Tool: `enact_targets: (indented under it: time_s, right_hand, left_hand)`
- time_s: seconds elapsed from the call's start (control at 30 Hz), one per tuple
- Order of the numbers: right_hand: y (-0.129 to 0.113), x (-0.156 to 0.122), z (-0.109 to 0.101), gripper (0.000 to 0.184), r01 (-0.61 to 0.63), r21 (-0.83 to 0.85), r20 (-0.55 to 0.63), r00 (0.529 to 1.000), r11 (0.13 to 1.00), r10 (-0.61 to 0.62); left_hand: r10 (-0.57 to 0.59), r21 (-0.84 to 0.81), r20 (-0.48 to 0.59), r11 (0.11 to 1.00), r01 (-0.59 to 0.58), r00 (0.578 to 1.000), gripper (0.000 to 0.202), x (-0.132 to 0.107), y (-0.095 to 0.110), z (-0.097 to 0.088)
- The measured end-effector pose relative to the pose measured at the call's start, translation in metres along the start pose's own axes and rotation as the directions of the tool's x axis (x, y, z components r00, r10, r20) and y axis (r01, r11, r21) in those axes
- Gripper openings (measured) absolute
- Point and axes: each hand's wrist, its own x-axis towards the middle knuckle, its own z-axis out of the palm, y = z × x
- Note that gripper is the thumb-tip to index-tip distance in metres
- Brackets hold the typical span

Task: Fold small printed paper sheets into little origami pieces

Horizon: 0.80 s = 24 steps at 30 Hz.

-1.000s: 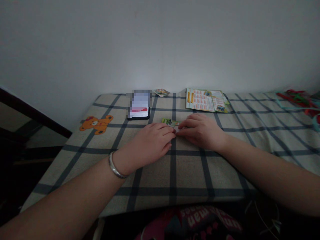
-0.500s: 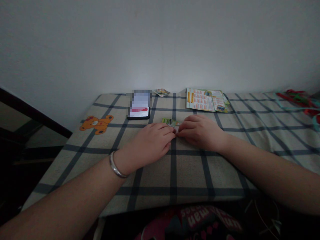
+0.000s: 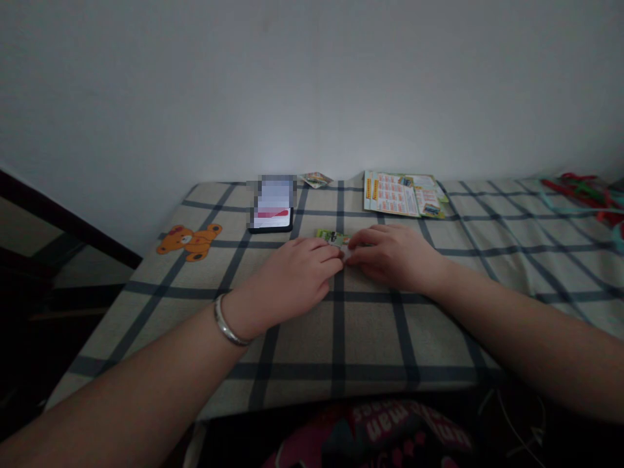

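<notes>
A small green printed card point(image 3: 333, 236) lies on the checked cloth, mostly covered by my hands. My left hand point(image 3: 307, 270), with a silver bangle at the wrist, rests on its near left part, fingers together. From the right, my right hand point(image 3: 390, 257) reaches in, its fingers bent and the fingertips close to those of my left hand on the card. Both hands are closed at the card's near edge. What lies under the fingertips is hidden.
A lit phone point(image 3: 273, 218) lies behind my left hand, with a small folded paper point(image 3: 316, 179) beside it. Printed leaflets point(image 3: 400, 195) lie by the wall. Red, green and pale blue items point(image 3: 585, 195) are at far right. An orange bear cutout point(image 3: 190, 242) is at left.
The fingertips of my right hand have shifted slightly at the card. Otherwise both hands and the things around them stay in nearly the same places.
</notes>
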Motion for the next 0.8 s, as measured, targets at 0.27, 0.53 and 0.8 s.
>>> enact_targets:
  time_s: [0.27, 0.53, 0.8]
  right_hand:
    - [0.001, -0.002, -0.004, 0.022, -0.066, -0.013, 0.029, 0.997, 0.998, 0.067]
    - [0.005, -0.003, -0.011, 0.022, -0.085, -0.001, 0.062, 0.994, 0.996, 0.084]
    - [0.010, -0.005, -0.016, 0.023, -0.102, -0.032, 0.071, 0.992, 0.994, 0.104]
  left_hand:
    - [-0.004, 0.002, -0.016, 1.000, 0.004, 1.000, 0.028, 0.000, 0.001, -0.002]
    - [-0.024, -0.028, 0.003, 0.999, 0.024, 1.000, 0.028, 0.002, 0.002, -0.004]
    - [-0.039, -0.022, -0.002, 0.999, 0.039, 0.999, 0.030, 0.000, 0.003, -0.004]
